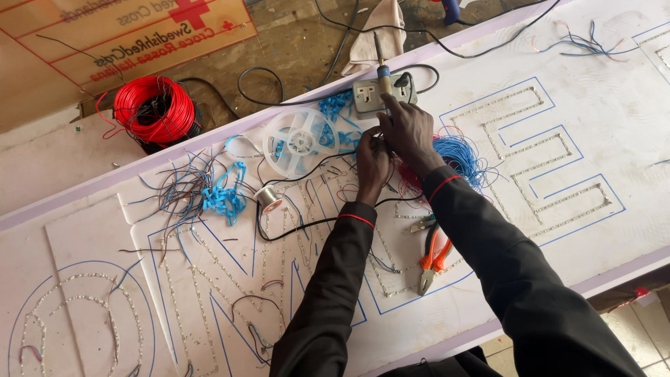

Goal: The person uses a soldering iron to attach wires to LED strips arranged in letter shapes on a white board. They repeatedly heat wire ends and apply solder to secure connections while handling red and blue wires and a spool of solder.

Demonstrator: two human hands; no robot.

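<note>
My right hand (410, 131) grips a soldering iron (382, 70), its tip pointing down toward thin wires on the white sign board (614, 119). My left hand (373, 162) sits right beside it, fingers pinched on a thin wire at the board's surface. Both arms wear dark sleeves with red cuff trim. A grey power strip (368, 95) lies just beyond the hands.
A clear plastic reel (300, 142), a small solder spool (268, 198), orange-handled pliers (433, 260), blue wire bundles (223, 197) and loose wire scraps lie on the board. A red wire coil (153, 108) sits on the floor behind. Blue-outlined letters with LED strips cover the board.
</note>
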